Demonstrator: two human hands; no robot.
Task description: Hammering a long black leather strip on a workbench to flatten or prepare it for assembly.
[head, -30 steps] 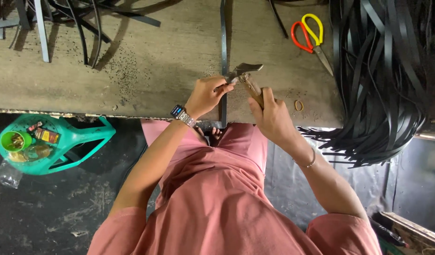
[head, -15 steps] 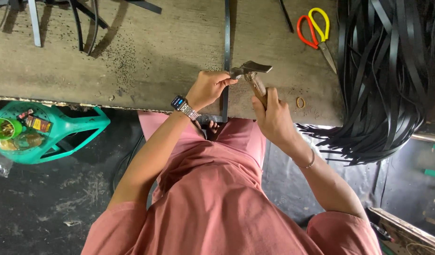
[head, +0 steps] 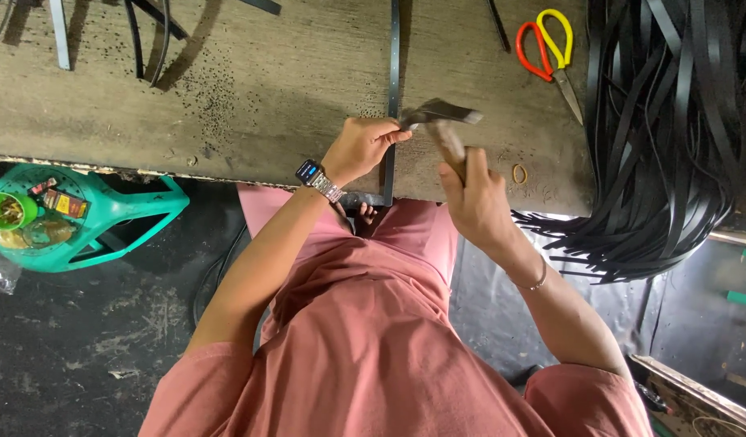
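From the head view, the left hand [head: 358, 148] pinches something small, too tiny to identify, against the narrow black strip [head: 393, 73] that runs across the table [head: 268, 105] toward the person, while the right hand [head: 474, 202] is wrapped around the wooden handle of a hammer [head: 442, 121], its head raised just beside the left fingertips. This looks like the striking step on the strip; a good blow calls for a short, square hit that clears those fingers. Red-and-yellow scissors [head: 543, 48] and a bundle of black strips [head: 672, 137] lie to the right.

We note one screen: the smartwatch [head: 310, 171] on our left wrist, a small dark rectangle glowing blue, on a metal band. At far left, on the green plastic stool [head: 138, 212], lies a small rectangular packet [head: 63, 203], red and yellow with a dark label.
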